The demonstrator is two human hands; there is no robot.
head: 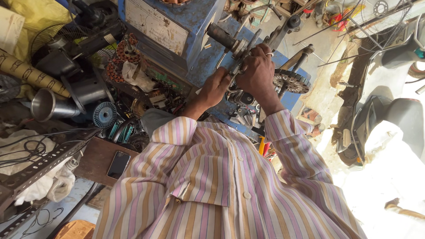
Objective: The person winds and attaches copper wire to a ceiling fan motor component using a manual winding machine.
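Fingers of the left hand [218, 86] are curled shut around a small metal part of the blue machine [201, 26]; those of the right hand [256, 71] are closed over the top of the same metal mechanism [241, 66], beside a black toothed wheel [291, 81]. How much is held inside either grip cannot be told. The mechanism is seen mounted on the machine's front, so the work appears to be under way, with no finished piece visible.

To the far left, a metal funnel [44, 105] and a blue wire spool [105, 114] are crowded among motor parts. A dark phone [118, 164] is laid on a brown board below. The striped shirt [221, 181] fills the foreground. At the right, a parked scooter [389, 119] is seen well apart from the bench.
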